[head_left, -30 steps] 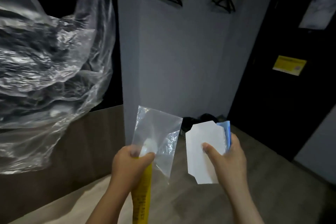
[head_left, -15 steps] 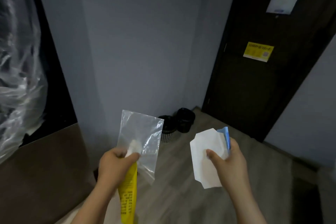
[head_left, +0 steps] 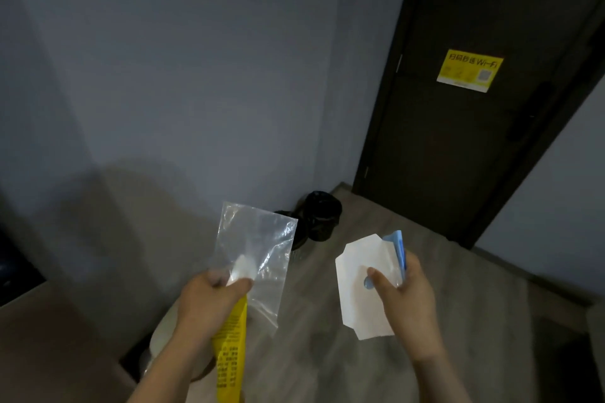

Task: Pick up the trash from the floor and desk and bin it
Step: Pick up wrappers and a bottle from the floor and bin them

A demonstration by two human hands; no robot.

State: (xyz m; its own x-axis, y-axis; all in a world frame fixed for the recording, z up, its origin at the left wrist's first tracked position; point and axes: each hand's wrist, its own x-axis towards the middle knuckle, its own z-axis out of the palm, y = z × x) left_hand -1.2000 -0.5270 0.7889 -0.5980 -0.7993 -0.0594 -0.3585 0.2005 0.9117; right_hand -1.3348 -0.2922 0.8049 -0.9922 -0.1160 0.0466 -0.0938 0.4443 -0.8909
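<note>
1. The left hand grips two pieces of trash together: a clear plastic bag stands up from the fist and a yellow wrapper hangs below it. Its fingers are clenched round both, probably so that one hand can carry several pieces in a single trip.
2. The right hand pinches a white paper, thumb pressed on its face, with a blue scrap tucked behind against the fingers. Held flat and upright, the sheets look easy to drop straight down.
3. Both hands are raised in front of the body, apart from each other, so all this trash is off the floor.
4. A black-lined bin stands on the floor at the foot of the wall, near the door. A second bin beside it is partly hidden behind the clear plastic bag. I judge that carrying is the step in hand; binning is not yet done.
5. The floor is grey wood-look plank, the wall plain grey and the door dark, with a yellow Wi-Fi sticker.
</note>
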